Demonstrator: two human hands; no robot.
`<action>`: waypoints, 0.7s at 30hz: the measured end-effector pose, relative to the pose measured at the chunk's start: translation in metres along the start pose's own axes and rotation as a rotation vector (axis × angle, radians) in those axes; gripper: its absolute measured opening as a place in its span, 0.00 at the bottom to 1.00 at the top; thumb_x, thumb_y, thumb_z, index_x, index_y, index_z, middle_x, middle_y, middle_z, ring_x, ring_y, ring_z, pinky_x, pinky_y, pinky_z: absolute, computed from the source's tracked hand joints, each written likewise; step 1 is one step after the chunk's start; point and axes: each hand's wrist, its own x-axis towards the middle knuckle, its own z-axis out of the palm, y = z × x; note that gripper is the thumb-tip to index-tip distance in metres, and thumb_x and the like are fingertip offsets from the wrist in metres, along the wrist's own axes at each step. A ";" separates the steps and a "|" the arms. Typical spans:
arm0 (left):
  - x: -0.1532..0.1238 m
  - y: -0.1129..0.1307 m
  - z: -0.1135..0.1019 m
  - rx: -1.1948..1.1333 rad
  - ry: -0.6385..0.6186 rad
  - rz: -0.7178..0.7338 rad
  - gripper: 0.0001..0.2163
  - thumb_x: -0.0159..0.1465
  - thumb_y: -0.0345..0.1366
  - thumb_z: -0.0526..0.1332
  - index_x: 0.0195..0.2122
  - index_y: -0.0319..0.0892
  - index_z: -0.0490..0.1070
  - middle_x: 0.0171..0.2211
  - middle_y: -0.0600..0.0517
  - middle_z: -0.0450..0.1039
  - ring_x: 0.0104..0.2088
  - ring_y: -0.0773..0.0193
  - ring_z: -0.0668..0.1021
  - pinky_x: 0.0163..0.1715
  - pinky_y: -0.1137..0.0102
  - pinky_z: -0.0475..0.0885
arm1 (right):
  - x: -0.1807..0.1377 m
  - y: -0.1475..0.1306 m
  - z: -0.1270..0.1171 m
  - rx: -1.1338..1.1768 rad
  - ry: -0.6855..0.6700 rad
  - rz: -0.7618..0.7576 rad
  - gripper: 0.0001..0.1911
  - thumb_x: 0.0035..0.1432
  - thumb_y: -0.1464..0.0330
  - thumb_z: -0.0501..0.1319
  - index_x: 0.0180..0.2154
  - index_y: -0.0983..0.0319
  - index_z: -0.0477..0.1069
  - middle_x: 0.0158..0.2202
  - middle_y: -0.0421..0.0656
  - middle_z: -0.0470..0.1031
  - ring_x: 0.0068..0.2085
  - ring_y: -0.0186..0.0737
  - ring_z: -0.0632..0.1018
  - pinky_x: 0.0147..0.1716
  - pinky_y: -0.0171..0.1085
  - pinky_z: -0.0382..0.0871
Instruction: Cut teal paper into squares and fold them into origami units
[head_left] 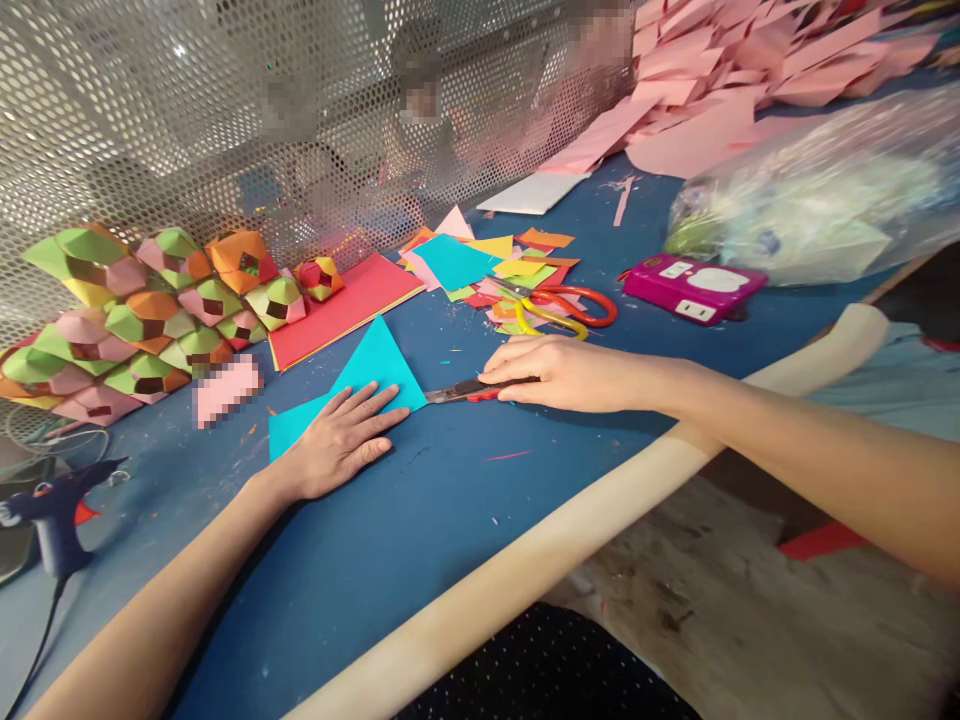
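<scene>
Flat on the blue table lies a folded sheet of turquoise paper [382, 360], with a triangular part pointing away from me. My left hand [341, 440] rests on it, fingers spread and pressing it down. In my right hand [555, 375] is a utility knife [469, 390] with a dark and red handle. Its blade meets the right corner of the paper; whether it lies inside the fold I cannot tell. Beyond my right hand, scissors with red and yellow handles [566, 305] lie beside a pile of coloured paper scraps [517, 265].
Folded paper balls [150, 310] stack at the left by a perforated metal screen [300, 120]. A glue gun [56, 520] stands at the left edge. Red sheets [352, 305], a magenta box [694, 288], a plastic bag [817, 190] and pink paper [750, 60] lie farther back. A pale rounded edge [525, 560] borders the table.
</scene>
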 end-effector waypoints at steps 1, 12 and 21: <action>0.000 0.000 0.000 -0.002 0.000 0.001 0.24 0.71 0.51 0.40 0.65 0.53 0.55 0.69 0.52 0.47 0.69 0.54 0.50 0.66 0.50 0.47 | 0.000 0.001 0.000 0.002 -0.003 -0.007 0.15 0.64 0.65 0.54 0.47 0.58 0.77 0.45 0.45 0.77 0.47 0.42 0.75 0.48 0.44 0.70; 0.000 0.002 -0.001 -0.012 -0.027 -0.014 0.25 0.71 0.52 0.39 0.66 0.53 0.54 0.69 0.53 0.45 0.69 0.55 0.49 0.66 0.50 0.45 | 0.000 -0.003 0.003 -0.012 0.006 -0.009 0.15 0.65 0.65 0.54 0.46 0.60 0.77 0.46 0.47 0.77 0.46 0.43 0.75 0.47 0.44 0.70; 0.000 0.000 0.000 -0.014 -0.025 -0.008 0.25 0.71 0.52 0.39 0.66 0.53 0.52 0.69 0.54 0.44 0.69 0.55 0.48 0.66 0.52 0.44 | -0.004 -0.010 0.007 -0.013 0.014 0.012 0.15 0.66 0.67 0.54 0.46 0.63 0.76 0.45 0.49 0.76 0.45 0.43 0.75 0.47 0.44 0.69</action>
